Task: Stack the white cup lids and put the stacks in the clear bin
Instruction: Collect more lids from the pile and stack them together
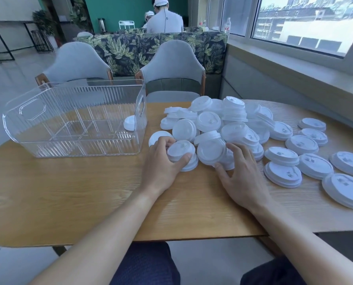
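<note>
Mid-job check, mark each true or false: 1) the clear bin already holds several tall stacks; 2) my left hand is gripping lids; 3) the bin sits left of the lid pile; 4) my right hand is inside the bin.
1) False: the clear bin shows only what looks like one white lid at its right end.
2) True: the left hand grips a small lid stack.
3) True: the bin is left of the lid pile.
4) False: the right hand is at the pile's near edge.

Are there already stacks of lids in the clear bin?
No, the clear bin holds no stacks; the white lids lie piled and scattered on the table.
</note>
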A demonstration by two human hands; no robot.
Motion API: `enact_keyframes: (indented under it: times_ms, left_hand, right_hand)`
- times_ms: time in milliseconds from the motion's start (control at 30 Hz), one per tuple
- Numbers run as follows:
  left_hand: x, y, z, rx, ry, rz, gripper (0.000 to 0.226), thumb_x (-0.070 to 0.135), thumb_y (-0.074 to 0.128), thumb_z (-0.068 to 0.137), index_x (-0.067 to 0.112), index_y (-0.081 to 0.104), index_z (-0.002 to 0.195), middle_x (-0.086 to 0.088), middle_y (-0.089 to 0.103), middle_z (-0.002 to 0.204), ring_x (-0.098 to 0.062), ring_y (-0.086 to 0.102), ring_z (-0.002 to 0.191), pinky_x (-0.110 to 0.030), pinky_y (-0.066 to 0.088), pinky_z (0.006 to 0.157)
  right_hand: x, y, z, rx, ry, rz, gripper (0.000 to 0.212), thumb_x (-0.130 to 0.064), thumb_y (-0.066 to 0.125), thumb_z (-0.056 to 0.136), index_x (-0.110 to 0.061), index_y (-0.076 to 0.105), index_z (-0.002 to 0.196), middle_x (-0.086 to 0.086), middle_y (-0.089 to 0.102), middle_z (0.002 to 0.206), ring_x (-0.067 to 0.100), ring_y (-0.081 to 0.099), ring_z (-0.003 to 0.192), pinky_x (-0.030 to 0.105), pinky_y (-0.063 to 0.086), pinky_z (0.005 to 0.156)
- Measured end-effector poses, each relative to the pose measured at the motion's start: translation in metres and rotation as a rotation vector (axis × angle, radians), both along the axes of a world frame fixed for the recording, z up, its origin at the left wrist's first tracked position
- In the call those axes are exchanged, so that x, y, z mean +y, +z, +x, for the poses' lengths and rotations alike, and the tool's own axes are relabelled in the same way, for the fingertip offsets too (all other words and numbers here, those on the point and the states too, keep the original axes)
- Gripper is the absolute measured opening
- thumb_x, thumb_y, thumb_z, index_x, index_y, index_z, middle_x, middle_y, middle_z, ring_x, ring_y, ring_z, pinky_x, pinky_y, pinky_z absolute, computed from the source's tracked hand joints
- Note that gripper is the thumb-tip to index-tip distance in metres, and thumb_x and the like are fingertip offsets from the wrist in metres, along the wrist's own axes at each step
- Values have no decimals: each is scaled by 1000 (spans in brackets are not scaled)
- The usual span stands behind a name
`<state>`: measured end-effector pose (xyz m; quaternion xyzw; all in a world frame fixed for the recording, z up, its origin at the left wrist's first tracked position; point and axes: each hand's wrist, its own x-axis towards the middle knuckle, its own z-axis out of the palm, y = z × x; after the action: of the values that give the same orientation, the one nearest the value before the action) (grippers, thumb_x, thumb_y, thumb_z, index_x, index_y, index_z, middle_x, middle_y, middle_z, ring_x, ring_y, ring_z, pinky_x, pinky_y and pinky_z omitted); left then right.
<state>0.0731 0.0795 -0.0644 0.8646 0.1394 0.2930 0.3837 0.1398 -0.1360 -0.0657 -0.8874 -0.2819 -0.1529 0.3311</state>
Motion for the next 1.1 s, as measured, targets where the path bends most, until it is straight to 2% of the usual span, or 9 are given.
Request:
enact_keyframes:
  times_ms: [100, 233, 367, 500, 667, 767, 900, 1100]
  left_hand:
    - [-6, 1, -11, -40, -104, 10, 55, 63, 74, 72, 31, 56, 113, 20, 60, 111, -5, 57, 107, -31, 51, 90]
    - [-12, 4, -28, 43, -253, 114, 57, 63, 73, 67, 38, 55, 115, 28, 56, 115, 2, 54, 107, -16, 45, 87]
    - [-13, 5, -36, 72, -353, 273, 58, 59, 73, 69, 35, 57, 120, 33, 52, 115, 7, 48, 112, -5, 36, 90]
    - [-12, 3, -43, 51, -417, 339, 59, 55, 72, 73, 28, 60, 124, 26, 55, 122, 3, 46, 119, -12, 39, 97]
    - [-16, 3, -53, 4, -464, 428, 60, 49, 78, 74, 23, 62, 125, 18, 60, 126, -5, 51, 122, -22, 46, 99]
    - [-18, 4, -56, 10, -511, 463, 60, 45, 79, 75, 21, 63, 127, 13, 62, 129, -7, 53, 124, -21, 43, 104]
    - [-21, 7, -59, 120, -569, 499, 62, 44, 74, 78, 24, 58, 135, 12, 59, 136, -5, 50, 131, -23, 43, 108]
    - [-23, 12, -61, 215, -613, 518, 64, 39, 66, 84, 28, 50, 145, 17, 50, 149, 1, 38, 141, -16, 30, 116]
  right_hand:
    - [-1, -1, -1, -2, 2, 7, 60, -34, 65, 93, -13, 43, 145, -1, 44, 144, 18, 40, 135, 32, 34, 112]
    - [-2, -1, -4, 12, 3, 6, 58, -34, 66, 94, -14, 45, 144, -2, 45, 144, 17, 42, 134, 34, 38, 111]
    - [-4, -2, -9, 15, 15, -18, 55, -33, 65, 93, -15, 47, 142, -4, 44, 143, 16, 43, 133, 29, 36, 109]
    - [-14, -5, -17, 31, 34, -78, 51, -34, 63, 93, -17, 51, 140, -6, 42, 146, 13, 37, 138, 25, 32, 111]
    - [-26, -8, -26, -20, 70, -101, 34, -32, 65, 92, -20, 63, 123, -9, 49, 135, 13, 41, 130, 16, 27, 101]
    - [-29, -8, -29, -40, 84, -85, 28, -29, 67, 91, -19, 66, 117, -10, 56, 121, 14, 47, 121, 18, 33, 98]
    - [-28, -6, -30, -39, 90, -101, 18, -32, 64, 92, -22, 67, 107, -15, 61, 105, 11, 47, 108, 24, 41, 90]
    - [-28, -5, -30, -14, 96, -105, 12, -33, 64, 92, -25, 65, 101, -19, 58, 97, 3, 43, 100, 14, 31, 81]
